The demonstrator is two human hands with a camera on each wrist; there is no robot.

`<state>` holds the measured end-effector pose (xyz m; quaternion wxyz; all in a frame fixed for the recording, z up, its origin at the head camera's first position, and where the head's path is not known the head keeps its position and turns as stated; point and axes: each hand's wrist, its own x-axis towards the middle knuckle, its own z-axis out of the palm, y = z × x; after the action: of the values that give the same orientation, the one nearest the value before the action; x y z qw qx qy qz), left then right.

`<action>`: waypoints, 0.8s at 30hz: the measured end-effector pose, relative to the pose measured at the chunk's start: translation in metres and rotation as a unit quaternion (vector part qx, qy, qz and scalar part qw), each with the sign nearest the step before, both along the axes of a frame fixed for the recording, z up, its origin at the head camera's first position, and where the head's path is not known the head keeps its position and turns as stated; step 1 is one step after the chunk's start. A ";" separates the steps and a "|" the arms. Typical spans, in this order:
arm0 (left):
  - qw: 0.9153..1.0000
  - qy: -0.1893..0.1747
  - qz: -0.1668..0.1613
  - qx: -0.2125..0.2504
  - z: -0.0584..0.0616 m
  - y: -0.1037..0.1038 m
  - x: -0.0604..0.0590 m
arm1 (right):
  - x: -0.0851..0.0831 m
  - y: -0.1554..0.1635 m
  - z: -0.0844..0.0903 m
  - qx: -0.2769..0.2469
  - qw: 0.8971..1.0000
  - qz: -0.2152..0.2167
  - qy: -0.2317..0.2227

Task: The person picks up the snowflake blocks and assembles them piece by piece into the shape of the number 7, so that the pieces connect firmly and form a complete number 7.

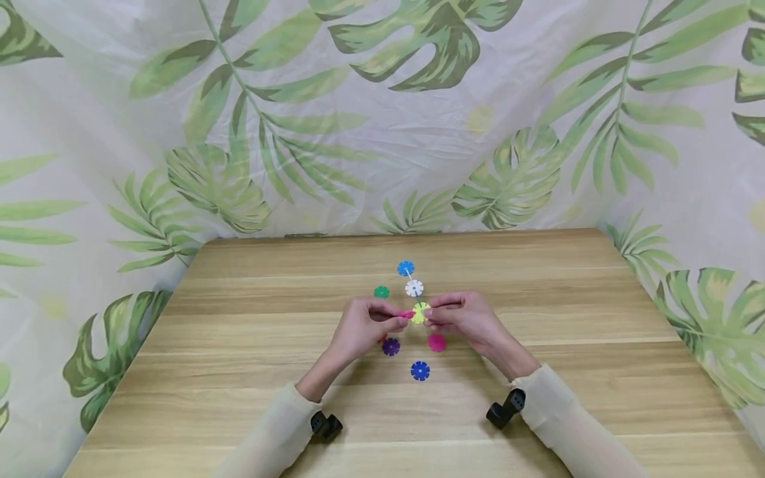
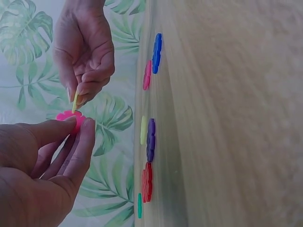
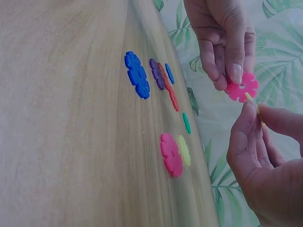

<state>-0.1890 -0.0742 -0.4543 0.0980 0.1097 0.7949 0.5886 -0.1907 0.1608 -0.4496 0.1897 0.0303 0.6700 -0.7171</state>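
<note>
My left hand (image 1: 366,326) pinches a notched pink disc (image 3: 242,87) between thumb and fingers. In my right hand (image 1: 470,322), thumb and fingertips pinch a notched yellow disc (image 1: 420,313), seen edge-on in the wrist views. The two discs meet at their rims, above the table; how deeply their slots fit cannot be told. Beyond the yellow disc in the head view, a white disc (image 1: 414,287) and a light blue disc (image 1: 406,267) stand in a line, with narrow edge-on strips between. Whether this line joins the held discs is unclear.
On the wooden table (image 1: 197,398) lie loose discs: dark blue (image 1: 420,370), purple (image 1: 391,346), pink (image 1: 437,342), green (image 1: 381,291), red (image 2: 147,182) and another yellow one (image 3: 184,150). A leaf-patterned cloth (image 1: 418,133) hangs behind the table.
</note>
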 end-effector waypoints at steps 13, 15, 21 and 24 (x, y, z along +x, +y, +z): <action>0.998 0.054 -0.005 -0.021 0.000 0.006 0.004 | -0.001 -0.005 0.000 0.008 1.000 -0.006 -0.006; 0.997 0.069 -0.006 -0.029 0.000 0.007 0.005 | -0.001 -0.006 0.001 0.011 1.000 -0.006 -0.006; 0.996 0.085 -0.001 -0.036 0.000 0.008 0.005 | 0.000 -0.008 0.001 0.024 1.000 -0.006 -0.005; 0.997 0.077 0.006 -0.031 0.000 0.007 0.005 | 0.000 -0.008 0.002 0.016 1.000 -0.006 -0.008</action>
<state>-0.1844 -0.0672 -0.4545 0.0361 0.1468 0.8184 0.5544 -0.1906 0.1532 -0.4477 0.1906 0.0434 0.6798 -0.7069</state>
